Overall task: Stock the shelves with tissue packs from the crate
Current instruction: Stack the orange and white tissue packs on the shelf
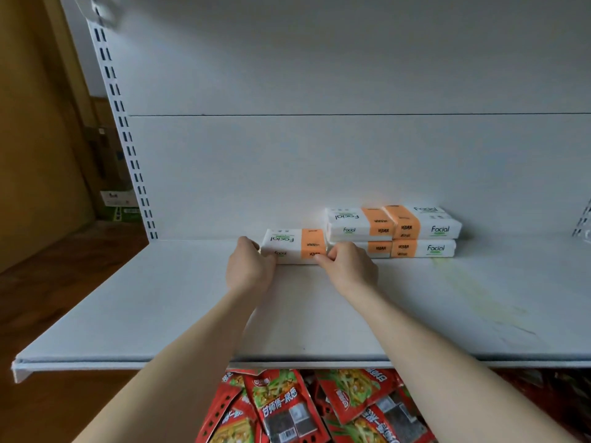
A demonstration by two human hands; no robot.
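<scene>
A white metal shelf point(160, 314) with a white back panel point(319, 161) fills the view (a thin seam runs across the panel). Its slotted upright point(128, 139) stands at the left. Beyond it are a yellowish wall point(28, 123), a brown wooden floor point(48, 298) and stacked cardboard boxes point(112, 174). The light is soft and dim.

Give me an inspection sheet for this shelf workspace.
Surface: white shelf, faint greenish smear at right.
Job's things: tissue pack flat at the back; four stacked packs in two piles to its right; crate not in view.
Clutter: red snack packets under the shelf.
Grippers: left hand grips the pack's left end; right hand pinches its right front corner.
Cables: nothing seen.
Surroundings: slotted upright and cardboard boxes at left.
</scene>
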